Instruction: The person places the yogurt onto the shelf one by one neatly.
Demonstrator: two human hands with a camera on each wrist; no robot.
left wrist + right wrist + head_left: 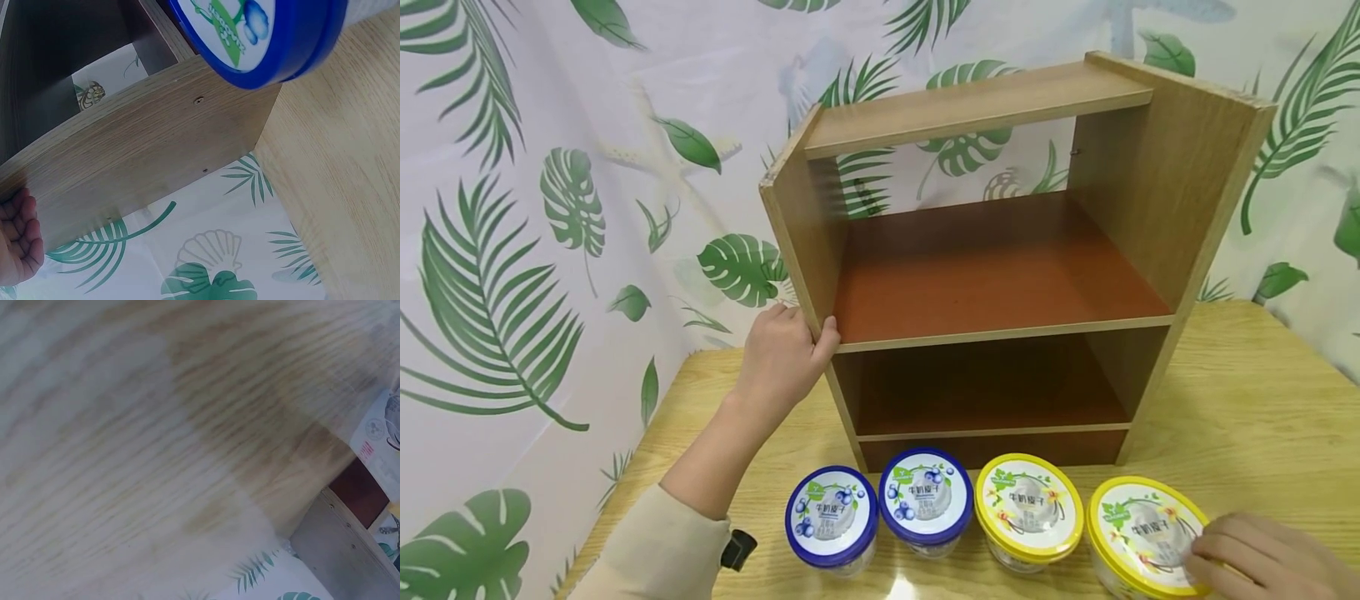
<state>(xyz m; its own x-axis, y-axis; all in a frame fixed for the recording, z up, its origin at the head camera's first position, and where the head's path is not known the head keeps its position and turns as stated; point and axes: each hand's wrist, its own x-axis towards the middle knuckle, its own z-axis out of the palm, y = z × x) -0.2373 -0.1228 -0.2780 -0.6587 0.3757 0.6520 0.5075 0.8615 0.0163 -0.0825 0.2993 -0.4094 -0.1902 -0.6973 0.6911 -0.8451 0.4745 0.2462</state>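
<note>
An upright wooden shelf unit (1000, 287) with reddish-brown boards stands on the table. My left hand (790, 350) grips the front edge of its left side panel, thumb at the front. The left wrist view shows that hand's curled fingers (22, 234) against the panel's outer face. My right hand (1262, 554), blurred, overlaps the right rim of the outermost yellow-lidded tub (1150, 533), its fingers loosely bent. Left of that tub stand another yellow-lidded tub (1030, 508) and two blue-lidded tubs, one nearer the middle (927, 496) and one at the left (832, 515).
The wood-grain table (1262, 408) carries the shelf, with the tubs in a row before its base. A white leaf-print cloth (647, 192) hangs behind and at the left. A small black object (739, 550) lies by my left sleeve.
</note>
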